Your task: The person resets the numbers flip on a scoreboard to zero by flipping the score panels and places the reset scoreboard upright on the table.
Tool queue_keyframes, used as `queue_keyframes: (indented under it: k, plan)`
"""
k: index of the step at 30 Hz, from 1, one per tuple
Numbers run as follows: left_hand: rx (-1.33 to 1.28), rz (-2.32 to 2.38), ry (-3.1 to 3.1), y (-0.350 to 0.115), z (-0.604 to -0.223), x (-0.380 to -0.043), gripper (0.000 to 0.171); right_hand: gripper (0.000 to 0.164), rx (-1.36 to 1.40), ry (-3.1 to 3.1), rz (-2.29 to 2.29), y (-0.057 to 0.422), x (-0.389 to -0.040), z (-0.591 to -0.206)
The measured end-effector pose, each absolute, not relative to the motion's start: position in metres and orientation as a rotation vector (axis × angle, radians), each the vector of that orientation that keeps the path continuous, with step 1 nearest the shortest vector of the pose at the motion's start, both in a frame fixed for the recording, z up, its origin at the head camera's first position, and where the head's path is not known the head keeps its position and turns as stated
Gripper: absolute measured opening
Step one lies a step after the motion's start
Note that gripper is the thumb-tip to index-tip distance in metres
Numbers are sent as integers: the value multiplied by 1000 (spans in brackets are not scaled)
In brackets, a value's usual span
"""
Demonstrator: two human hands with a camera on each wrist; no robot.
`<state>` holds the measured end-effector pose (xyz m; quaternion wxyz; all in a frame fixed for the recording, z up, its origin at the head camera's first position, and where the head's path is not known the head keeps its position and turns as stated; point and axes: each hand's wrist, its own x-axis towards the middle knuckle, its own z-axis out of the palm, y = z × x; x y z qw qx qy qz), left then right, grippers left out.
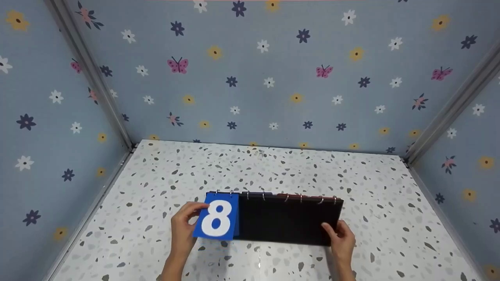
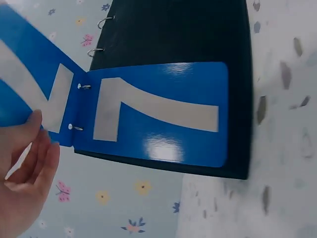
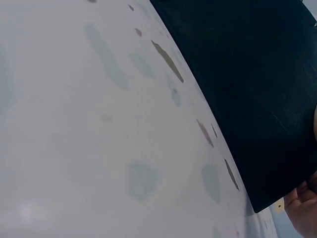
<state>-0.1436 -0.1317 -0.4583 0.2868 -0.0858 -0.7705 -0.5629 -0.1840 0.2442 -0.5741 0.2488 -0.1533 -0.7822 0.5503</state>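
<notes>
A black flip scoreboard (image 1: 287, 222) with metal rings along its top edge stands tilted on the speckled tabletop. In the head view, a blue number card (image 1: 215, 216) with a white 8 hangs at its left end. My left hand (image 1: 186, 222) pinches that card's left edge. The left wrist view has my left hand (image 2: 25, 173) on a blue card (image 2: 17, 96) swung over the rings, while another blue card (image 2: 158, 114) marked with a white 7 lies against the board. My right hand (image 1: 341, 240) grips the board's right edge, thumb on the front.
The white speckled tabletop (image 1: 269, 171) surrounds the board. Pale blue flowered panels (image 1: 254, 78) rise at the back and both sides, joined by grey metal posts (image 1: 91, 74). Behind the board's top edge, a strip of dark red (image 1: 312, 196) shows.
</notes>
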Motion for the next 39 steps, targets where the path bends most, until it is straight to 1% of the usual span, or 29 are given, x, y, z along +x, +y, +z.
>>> queue_keyframes:
  k: [4, 8, 11, 22, 28, 34, 39]
  plan:
    - [-282, -1302, -2000, -134, -449, -163, 22, 20, -402, -2125, 1498, 244, -184, -574]
    - [-328, -1254, -1954, -138, -450, -189, 16, 20, -384, -2121, 1482, 244, -184, -573]
    - [-312, -1255, -1968, -138, -450, -203, 11, 20, -381, -2127, 1475, 243, -183, -572]
    - [-215, -1197, -2062, -131, -452, -238, 13, 19, -398, -2120, 1501, 243, -184, -573]
    - [-139, -1221, -2187, -130, -460, -252, 16, 20, -408, -2119, 1520, 244, -184, -573]
    - [-61, -1260, -2362, -132, -464, -257, 26, 20, -394, -2126, 1481, 244, -184, -572]
    - [-13, -1235, -2464, -135, -465, -254, 23, 19, -400, -2123, 1491, 244, -184, -573]
